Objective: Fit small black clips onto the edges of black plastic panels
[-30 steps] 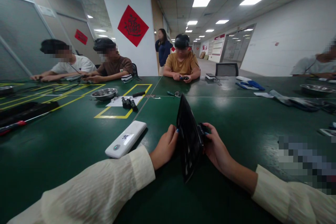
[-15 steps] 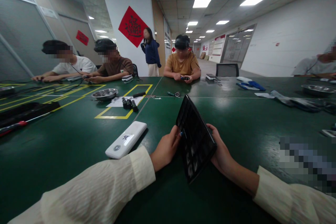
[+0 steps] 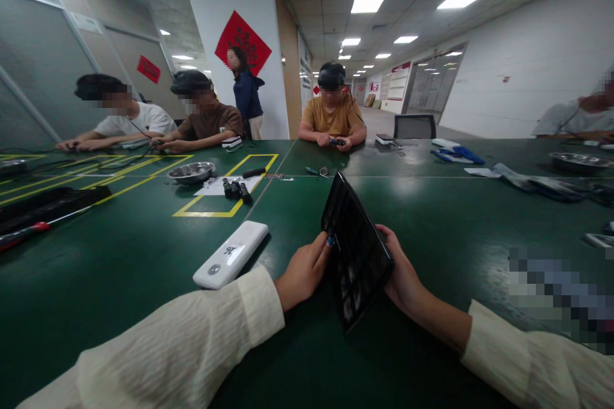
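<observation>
A black flat tablet-like panel (image 3: 357,255) stands tilted on its edge on the green table (image 3: 144,281) just in front of me. My left hand (image 3: 302,271) grips its left edge with curled fingers. My right hand (image 3: 403,275) supports it from behind on the right, fingers largely hidden by the panel. Both arms wear cream sleeves. A white power bank (image 3: 231,254) with a label lies on the table to the left of my left hand.
A metal bowl (image 3: 190,171), small black parts (image 3: 235,188) on paper and a yellow taped rectangle lie further back left. A red-handled tool (image 3: 22,233) sits at far left. Several people sit around the table; one stands by the pillar. Another bowl (image 3: 580,161) is far right.
The panel has swung from edge-on toward me to showing its dark face, tilted to the right. The standing person in the background walked leftward. My hands stayed at its edges.
</observation>
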### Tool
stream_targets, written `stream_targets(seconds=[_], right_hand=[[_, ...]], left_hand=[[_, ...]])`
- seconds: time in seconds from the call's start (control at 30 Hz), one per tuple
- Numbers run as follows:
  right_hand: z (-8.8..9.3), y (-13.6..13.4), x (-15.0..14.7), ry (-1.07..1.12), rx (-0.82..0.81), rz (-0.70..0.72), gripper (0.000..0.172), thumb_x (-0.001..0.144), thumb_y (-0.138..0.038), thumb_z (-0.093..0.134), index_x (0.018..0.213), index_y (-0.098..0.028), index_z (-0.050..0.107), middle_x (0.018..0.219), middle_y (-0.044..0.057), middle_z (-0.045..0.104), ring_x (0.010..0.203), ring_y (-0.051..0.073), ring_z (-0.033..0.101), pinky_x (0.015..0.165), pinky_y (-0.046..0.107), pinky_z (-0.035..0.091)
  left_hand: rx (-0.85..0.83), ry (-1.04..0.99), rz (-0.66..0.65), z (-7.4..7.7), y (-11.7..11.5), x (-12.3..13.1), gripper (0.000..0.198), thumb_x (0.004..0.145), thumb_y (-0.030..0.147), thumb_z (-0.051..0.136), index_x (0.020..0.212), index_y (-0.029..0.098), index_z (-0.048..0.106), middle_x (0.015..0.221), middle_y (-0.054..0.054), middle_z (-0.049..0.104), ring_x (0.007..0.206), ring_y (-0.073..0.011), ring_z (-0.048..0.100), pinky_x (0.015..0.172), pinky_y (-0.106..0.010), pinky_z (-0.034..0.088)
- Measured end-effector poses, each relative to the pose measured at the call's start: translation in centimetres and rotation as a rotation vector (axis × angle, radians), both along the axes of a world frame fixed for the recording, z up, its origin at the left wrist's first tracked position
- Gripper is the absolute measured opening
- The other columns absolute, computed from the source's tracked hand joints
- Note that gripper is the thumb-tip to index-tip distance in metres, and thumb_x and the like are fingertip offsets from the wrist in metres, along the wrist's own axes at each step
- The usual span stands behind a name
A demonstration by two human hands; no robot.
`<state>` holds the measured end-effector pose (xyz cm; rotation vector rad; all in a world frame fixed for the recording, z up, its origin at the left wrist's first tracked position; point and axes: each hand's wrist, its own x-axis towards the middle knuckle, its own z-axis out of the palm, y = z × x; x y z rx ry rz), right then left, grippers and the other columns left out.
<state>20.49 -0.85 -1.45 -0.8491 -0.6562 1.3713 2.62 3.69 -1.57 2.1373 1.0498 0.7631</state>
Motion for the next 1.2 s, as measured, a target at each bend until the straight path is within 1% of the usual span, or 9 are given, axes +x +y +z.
stream_targets(seconds=[0.1, 0.2, 0.3, 0.47, 0.63, 0.83, 0.93, 1.03, 1.2], right_hand=[[-0.1, 0.0, 0.0, -0.008, -0.004, 0.004, 0.041, 0.07, -0.036, 0.064, 0.105, -0.028, 0.044, 0.072, -0.004, 0.059, 0.052, 0.013, 0.053, 0.045, 0.024, 0.035], [-0.3, 0.1, 0.1, -0.016, -0.016, 0.029, 0.041, 0.071, -0.032, 0.062, 0.107, -0.029, 0.043, 0.069, -0.004, 0.059, 0.052, 0.013, 0.053, 0.045, 0.023, 0.036], [-0.2, 0.1, 0.2, -0.025, -0.035, 0.049, 0.043, 0.071, -0.031, 0.062, 0.109, -0.029, 0.042, 0.066, -0.005, 0.057, 0.051, 0.014, 0.052, 0.045, 0.023, 0.036], [-0.1, 0.1, 0.1, -0.046, -0.039, 0.04, 0.045, 0.07, -0.039, 0.062, 0.109, -0.029, 0.042, 0.068, -0.004, 0.058, 0.052, 0.014, 0.053, 0.045, 0.024, 0.036], [-0.2, 0.1, 0.1, -0.001, -0.015, 0.025, 0.042, 0.071, -0.039, 0.063, 0.107, -0.029, 0.044, 0.069, -0.004, 0.057, 0.052, 0.014, 0.051, 0.046, 0.025, 0.036], [-0.2, 0.0, 0.1, -0.001, 0.008, -0.02, 0.037, 0.068, -0.035, 0.064, 0.102, -0.029, 0.049, 0.082, -0.002, 0.062, 0.068, 0.018, 0.057, 0.055, 0.029, 0.043], [-0.2, 0.1, 0.1, -0.02, 0.012, -0.017, 0.036, 0.07, -0.037, 0.063, 0.102, -0.029, 0.049, 0.078, -0.003, 0.061, 0.061, 0.016, 0.055, 0.051, 0.027, 0.04], [-0.2, 0.0, 0.1, -0.03, 0.0, -0.007, 0.038, 0.071, -0.04, 0.062, 0.104, -0.03, 0.046, 0.07, -0.004, 0.058, 0.053, 0.014, 0.051, 0.046, 0.025, 0.035], [-0.3, 0.0, 0.0, -0.016, -0.016, 0.014, 0.043, 0.07, -0.039, 0.063, 0.106, -0.03, 0.043, 0.067, -0.005, 0.058, 0.051, 0.014, 0.051, 0.045, 0.025, 0.035]], left_hand=[[-0.057, -0.12, 0.017, -0.1, 0.1, 0.1, 0.022, 0.092, 0.034, 0.027, 0.082, 0.02, 0.04, 0.066, 0.003, 0.044, 0.057, -0.0125, 0.044, 0.053, -0.024, 0.037], [-0.13, -0.258, 0.076, -0.2, 0.4, 0.3, 0.022, 0.093, 0.037, 0.026, 0.083, 0.021, 0.037, 0.061, 0.006, 0.038, 0.051, -0.0104, 0.04, 0.049, -0.022, 0.035], [-0.16, -0.303, 0.133, -0.3, 0.7, 0.4, 0.02, 0.092, 0.038, 0.028, 0.084, 0.022, 0.035, 0.058, 0.008, 0.038, 0.048, -0.0098, 0.04, 0.048, -0.021, 0.036], [-0.103, -0.155, 0.087, -0.2, 0.7, 0.2, 0.017, 0.09, 0.035, 0.036, 0.081, 0.021, 0.038, 0.061, 0.006, 0.044, 0.053, -0.0111, 0.045, 0.052, -0.023, 0.038], [0.02, 0.044, 0.093, 0.0, 0.2, 0.0, 0.014, 0.091, 0.031, 0.032, 0.082, 0.021, 0.037, 0.067, 0.002, 0.052, 0.058, -0.0139, 0.051, 0.054, -0.024, 0.038], [0.196, 0.337, 0.104, 0.0, -0.5, 0.0, 0.013, 0.093, 0.029, 0.027, 0.093, 0.021, 0.036, 0.07, -0.002, 0.058, 0.06, -0.0178, 0.056, 0.052, -0.025, 0.034], [0.263, 0.424, 0.103, 0.0, -0.6, -0.1, 0.015, 0.093, 0.026, 0.026, 0.1, 0.018, 0.037, 0.069, -0.004, 0.059, 0.06, -0.0195, 0.057, 0.051, -0.027, 0.034], [0.317, 0.479, 0.098, 0.0, -0.7, -0.3, 0.018, 0.089, 0.02, 0.031, 0.106, 0.017, 0.037, 0.072, -0.007, 0.062, 0.062, -0.0213, 0.058, 0.053, -0.029, 0.036], [0.386, 0.516, 0.105, 0.2, -0.9, -0.3, 0.018, 0.089, 0.02, 0.032, 0.106, 0.017, 0.039, 0.075, -0.007, 0.063, 0.063, -0.0195, 0.059, 0.055, -0.028, 0.039]])
